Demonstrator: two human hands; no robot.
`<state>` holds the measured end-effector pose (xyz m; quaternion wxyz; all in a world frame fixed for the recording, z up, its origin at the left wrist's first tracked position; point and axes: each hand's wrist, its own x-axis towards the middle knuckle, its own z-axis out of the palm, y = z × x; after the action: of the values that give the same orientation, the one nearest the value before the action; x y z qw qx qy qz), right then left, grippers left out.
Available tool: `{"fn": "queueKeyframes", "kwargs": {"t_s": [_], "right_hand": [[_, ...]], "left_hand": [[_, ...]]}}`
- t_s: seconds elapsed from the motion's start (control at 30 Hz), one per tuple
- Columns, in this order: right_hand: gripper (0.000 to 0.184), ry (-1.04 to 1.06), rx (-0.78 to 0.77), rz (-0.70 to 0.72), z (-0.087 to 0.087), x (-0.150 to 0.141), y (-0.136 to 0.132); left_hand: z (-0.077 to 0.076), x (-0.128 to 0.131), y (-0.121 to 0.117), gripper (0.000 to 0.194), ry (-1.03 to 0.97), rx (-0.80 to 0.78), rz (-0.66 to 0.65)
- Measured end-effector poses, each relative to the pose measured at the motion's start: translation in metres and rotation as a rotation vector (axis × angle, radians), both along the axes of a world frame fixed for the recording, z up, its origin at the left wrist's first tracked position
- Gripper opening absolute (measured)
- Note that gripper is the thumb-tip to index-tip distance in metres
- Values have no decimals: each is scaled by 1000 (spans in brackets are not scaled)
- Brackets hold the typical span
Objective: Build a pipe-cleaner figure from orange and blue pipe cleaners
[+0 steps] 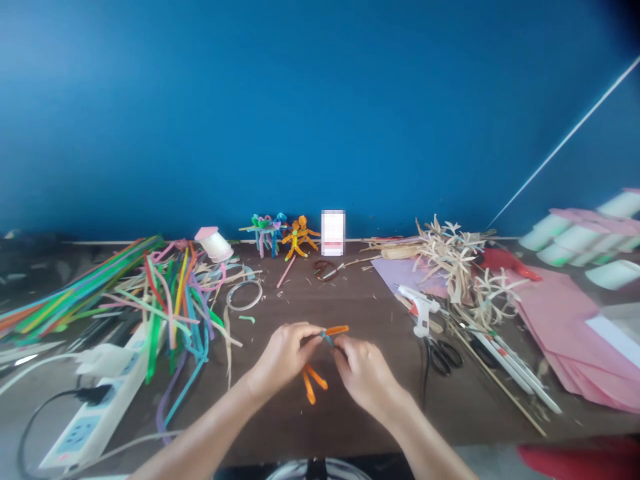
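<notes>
Between my two hands, above the middle of the dark table, is an orange pipe cleaner figure (pixel 315 385) with a small blue piece (pixel 328 339) at its upper part. My left hand (pixel 291 348) pinches it from the left, with two orange ends hanging below the fingers. From the right, the fingertips of my right hand (pixel 364 368) close on the blue piece. Another orange end points to the upper right between the hands. Finished-looking orange pipe cleaner figures (pixel 299 238) and a blue, green and pink group (pixel 270 235) stand near the wall.
Loose coloured pipe cleaners (pixel 173 293) and a power strip (pixel 95 407) lie at left, with a clear ring (pixel 244 295) nearby. At right are a white glue gun (pixel 423 310), black-handled scissors (pixel 445 358), dried strips (pixel 453 260), pink sheets (pixel 560 333) and white rolls (pixel 575 239).
</notes>
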<state>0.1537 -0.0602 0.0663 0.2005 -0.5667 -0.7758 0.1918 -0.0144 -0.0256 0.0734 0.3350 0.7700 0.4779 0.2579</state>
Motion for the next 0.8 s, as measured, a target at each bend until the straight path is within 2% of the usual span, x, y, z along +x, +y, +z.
{"fn": "queueKeyframes", "kwargs": {"t_s": [0.13,0.23,0.53,0.67,0.8], "right_hand": [[21,34,-35,-63,-7,2,5],[23,84,-53,-70,-10,4,7],[24,175,-29,-73,-13,4,7],[24,262,-86,-66,-16,3,8],[26,348,-144,-39,-23,3,10]], "left_hand": [[3,-2,6,37,-425,-635,-37],[0,-6,10,36,-635,-849,-48],[-5,0,15,35,-684,-977,-43],[-5,5,14,35,-654,-922,-8],[-5,13,15,33,-514,-797,8]]}}
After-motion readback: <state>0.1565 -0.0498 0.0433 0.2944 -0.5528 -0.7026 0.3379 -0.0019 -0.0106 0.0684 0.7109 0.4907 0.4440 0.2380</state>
